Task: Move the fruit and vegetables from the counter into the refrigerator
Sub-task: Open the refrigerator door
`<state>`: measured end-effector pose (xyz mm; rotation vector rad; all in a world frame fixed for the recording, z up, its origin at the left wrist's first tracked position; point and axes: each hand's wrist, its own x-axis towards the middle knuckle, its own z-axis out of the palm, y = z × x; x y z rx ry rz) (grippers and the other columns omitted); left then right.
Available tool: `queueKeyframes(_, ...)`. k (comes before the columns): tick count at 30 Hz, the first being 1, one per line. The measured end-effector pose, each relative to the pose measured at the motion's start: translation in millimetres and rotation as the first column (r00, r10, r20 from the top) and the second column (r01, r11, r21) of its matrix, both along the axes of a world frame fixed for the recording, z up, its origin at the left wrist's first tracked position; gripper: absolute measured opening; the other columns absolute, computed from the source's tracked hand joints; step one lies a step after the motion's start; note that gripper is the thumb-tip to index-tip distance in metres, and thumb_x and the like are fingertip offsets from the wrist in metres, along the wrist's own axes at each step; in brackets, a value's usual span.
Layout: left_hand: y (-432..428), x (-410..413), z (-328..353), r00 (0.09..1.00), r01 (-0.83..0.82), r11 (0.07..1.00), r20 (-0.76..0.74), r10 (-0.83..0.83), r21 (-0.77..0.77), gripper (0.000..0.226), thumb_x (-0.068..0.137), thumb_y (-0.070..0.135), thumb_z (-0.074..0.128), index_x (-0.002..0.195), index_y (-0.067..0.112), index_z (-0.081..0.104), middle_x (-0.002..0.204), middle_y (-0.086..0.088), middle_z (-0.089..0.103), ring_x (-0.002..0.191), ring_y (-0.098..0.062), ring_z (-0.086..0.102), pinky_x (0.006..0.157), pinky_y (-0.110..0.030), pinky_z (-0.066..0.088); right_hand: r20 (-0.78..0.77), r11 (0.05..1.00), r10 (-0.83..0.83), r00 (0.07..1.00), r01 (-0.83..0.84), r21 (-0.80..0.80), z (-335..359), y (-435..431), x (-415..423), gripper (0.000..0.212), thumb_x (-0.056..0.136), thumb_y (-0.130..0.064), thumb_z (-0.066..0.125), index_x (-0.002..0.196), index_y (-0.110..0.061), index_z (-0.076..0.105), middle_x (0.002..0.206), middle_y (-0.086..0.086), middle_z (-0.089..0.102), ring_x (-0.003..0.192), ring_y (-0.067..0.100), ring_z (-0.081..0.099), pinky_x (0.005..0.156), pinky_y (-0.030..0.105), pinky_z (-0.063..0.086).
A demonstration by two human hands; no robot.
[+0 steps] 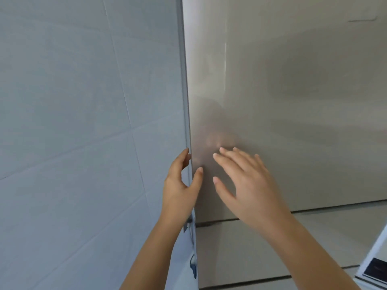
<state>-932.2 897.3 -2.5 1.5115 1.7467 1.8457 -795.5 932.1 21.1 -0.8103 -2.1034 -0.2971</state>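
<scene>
The left hand [178, 185] is the working grip. Its fingers hook behind the left edge of the refrigerator door [293, 101] and its thumb lies on the door's front, so it clasps that edge. The blur hides how firmly. The right hand [247, 185] is just to the right on the same door, with straight, spread fingers holding nothing. I cannot tell whether it presses the door's face or only hovers at it.

The step in hand looks like opening the door. To do it well, I would seat the left fingers deeper behind the edge before pulling, then pull straight out from the door's face so the seal lets go evenly. The right hand would best lift off or only steady, since any push would fight the pull. A tiled wall [73, 122] stands close to the left of the door, so there is little room for the knuckles on that side.

Counted:
- Two hands, both bare and empty of produce.
- One upper door.
- One lower front [272, 243] beneath the door, with the top strip of another below it.
- One white object [374, 266] low to the right of the door, too cropped to identify.
- No fruit or vegetables in view. They and the desk lie out of sight, so none can be seen inside the refrigerator.
</scene>
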Motion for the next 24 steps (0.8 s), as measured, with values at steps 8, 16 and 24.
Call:
queueKeyframes(8,14,-5,4,0.973,0.082,0.99,0.206,-0.105,0.116,0.039,0.084,0.008,0.063,0.115,0.029,0.056,0.087,0.018,0.067,0.091,-0.005,0.06,0.09,-0.029,0.048,-0.061,1.0,0.014,0.998,-0.013,0.025,-1,3,-4,0.044,0.08,-0.034,0.044,0.112,-0.012,0.064,0.119,0.005,0.063,0.112,0.027,0.057,0.091,0.051,0.043)
queueKeyframes(16,12,-7,4,0.933,0.157,0.98,0.305,-0.189,0.125,0.039,0.084,0.005,0.062,0.114,0.029,0.057,0.091,0.003,0.066,0.096,-0.015,0.061,0.093,-0.036,0.048,-0.04,1.0,-0.011,0.999,0.011,-0.003,-3,-5,-4,0.045,0.081,-0.034,0.043,0.113,-0.012,0.064,0.119,0.006,0.063,0.112,0.027,0.057,0.091,0.051,0.045)
queueKeyframes(24,3,-3,4,0.932,0.161,0.978,0.306,-0.194,0.131,0.04,0.084,0.003,0.063,0.113,0.03,0.057,0.098,-0.003,0.065,0.095,-0.015,0.06,0.094,-0.037,0.048,-0.028,0.998,-0.07,0.997,0.07,-0.01,-6,-25,4,0.045,0.081,-0.035,0.041,0.113,-0.013,0.064,0.119,0.005,0.064,0.111,0.027,0.058,0.09,0.053,0.043)
